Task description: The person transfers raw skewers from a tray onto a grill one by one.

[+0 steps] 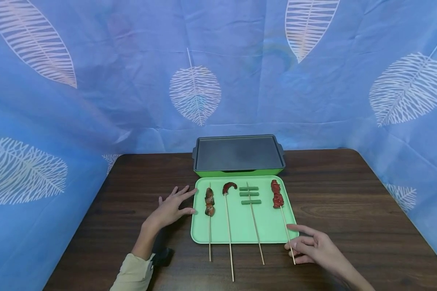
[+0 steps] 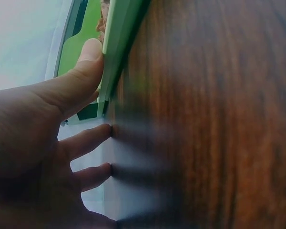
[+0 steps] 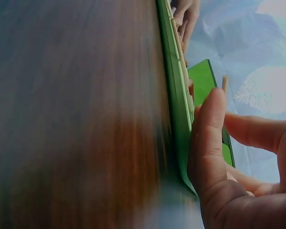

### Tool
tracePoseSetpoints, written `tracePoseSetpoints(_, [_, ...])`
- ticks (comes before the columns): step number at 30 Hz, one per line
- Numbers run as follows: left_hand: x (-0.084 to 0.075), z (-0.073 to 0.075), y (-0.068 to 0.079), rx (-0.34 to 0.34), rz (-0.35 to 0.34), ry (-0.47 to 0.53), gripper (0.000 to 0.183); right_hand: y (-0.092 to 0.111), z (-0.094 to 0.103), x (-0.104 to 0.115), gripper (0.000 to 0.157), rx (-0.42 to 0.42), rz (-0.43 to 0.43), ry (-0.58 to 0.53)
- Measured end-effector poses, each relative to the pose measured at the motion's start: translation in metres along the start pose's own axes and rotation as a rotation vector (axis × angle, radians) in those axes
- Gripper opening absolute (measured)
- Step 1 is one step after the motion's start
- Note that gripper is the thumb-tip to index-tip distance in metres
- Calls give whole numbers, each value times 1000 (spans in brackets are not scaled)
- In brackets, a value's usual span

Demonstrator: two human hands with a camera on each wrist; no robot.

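Wooden table (image 1: 349, 194) lies below the grip, blue cloth (image 1: 240, 89) beyond. Right hand (image 1: 318, 248) pinches a skewer (image 1: 278, 201); splayed left hand (image 1: 168, 211) touches the tray (image 1: 240, 220).

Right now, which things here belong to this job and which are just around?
Probably the job:
red skewer in the right fingers;
green tray, left fingers at its rim;
three other skewers;
perhaps the grill.

Just around:
wooden table;
leaf-print backdrop.
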State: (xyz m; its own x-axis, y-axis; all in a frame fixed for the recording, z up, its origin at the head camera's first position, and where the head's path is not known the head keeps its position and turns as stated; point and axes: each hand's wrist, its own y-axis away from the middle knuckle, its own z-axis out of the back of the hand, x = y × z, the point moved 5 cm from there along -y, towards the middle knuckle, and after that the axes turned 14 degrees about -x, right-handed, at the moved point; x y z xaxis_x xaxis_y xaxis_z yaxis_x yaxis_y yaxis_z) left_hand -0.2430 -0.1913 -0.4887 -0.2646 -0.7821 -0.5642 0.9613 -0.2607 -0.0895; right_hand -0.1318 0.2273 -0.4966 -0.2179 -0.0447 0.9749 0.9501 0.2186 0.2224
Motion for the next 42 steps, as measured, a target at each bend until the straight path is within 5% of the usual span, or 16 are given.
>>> tracePoseSetpoints(19, [2,-1,1,-4,-1,20,73,-2,-6,-1,67,-43,-141,-44])
tracePoseSetpoints(42, [3,-2,0,-5,12,9,73,-6,-31,27,58,-97,34,-7])
